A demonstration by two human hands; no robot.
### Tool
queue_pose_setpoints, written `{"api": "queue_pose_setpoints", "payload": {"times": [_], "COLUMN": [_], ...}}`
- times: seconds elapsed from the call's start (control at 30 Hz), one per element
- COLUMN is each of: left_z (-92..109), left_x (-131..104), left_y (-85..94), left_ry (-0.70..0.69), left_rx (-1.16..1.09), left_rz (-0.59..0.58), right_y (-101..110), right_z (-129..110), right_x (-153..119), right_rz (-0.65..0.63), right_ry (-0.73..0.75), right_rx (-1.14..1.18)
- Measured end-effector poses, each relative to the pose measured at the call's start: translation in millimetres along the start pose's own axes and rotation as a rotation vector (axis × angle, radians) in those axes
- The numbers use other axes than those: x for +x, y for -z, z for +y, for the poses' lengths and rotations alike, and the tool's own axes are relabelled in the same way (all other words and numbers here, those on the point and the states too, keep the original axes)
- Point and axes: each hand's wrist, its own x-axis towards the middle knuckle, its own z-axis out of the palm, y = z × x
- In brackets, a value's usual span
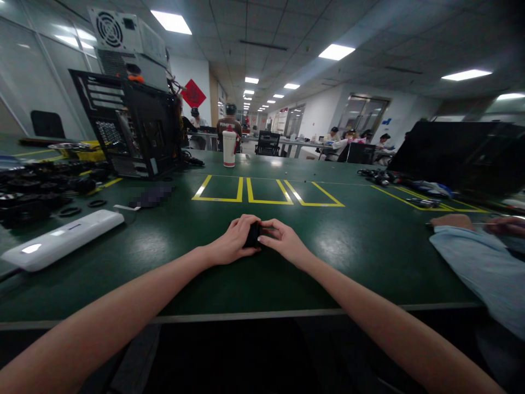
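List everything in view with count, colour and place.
Small black object: one, black, at the hands
Table: one, green, beneath everything
Tape outlines: three mid-table, yellow, more tape at both sides
Cup: one, white and red, beyond the outlines
Power strip: one, white, left
Computer case: one, black, far left
Loose parts: uncountable, mostly black, left
Red diamond: one, red, background wall
Ceiling lights: several, white, overhead
Co-worker's sleeve: one, light blue, right
Left hand: one, bare, around the object
Right hand: one, bare, fingertips at the object's edge
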Motion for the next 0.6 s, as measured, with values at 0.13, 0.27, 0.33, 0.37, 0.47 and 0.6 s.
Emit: {"api": "queue_pose_setpoints", "payload": {"times": [0.13,0.27,0.33,0.37,0.47,0.6], "left_z": [-0.7,-0.2,0.1,0.2,0.4,0.6], "left_x": [-0.1,-0.2,-0.5,-0.7,-0.8,-0.6], "left_y": [-0.4,0.2,0.4,0.4,0.4,0.8], "left_ry": [0.001,-0.003,-0.005,-0.006,-0.004,0.001], "left_rx": [0.003,0.003,0.004,0.006,0.007,0.005], "left_rz": [0.001,0.001,0.001,0.000,-0.003,-0.006], "right_y": [-0.8,-1.4,-1.4,-1.3,-0.6,0.1], "right_z": [3.1,1.8,0.4,0.0,0.9,2.8], "right_x": [-0.5,-0.5,-0.1,0.2,0.8,-0.2], "right_rz": [-0.032,-0.020,-0.004,0.004,0.006,-0.040], "right_ry": [0.053,0.074,0.093,0.100,0.067,0.029], "right_rx": [0.046,0.051,0.035,0.028,0.009,0.033]}}
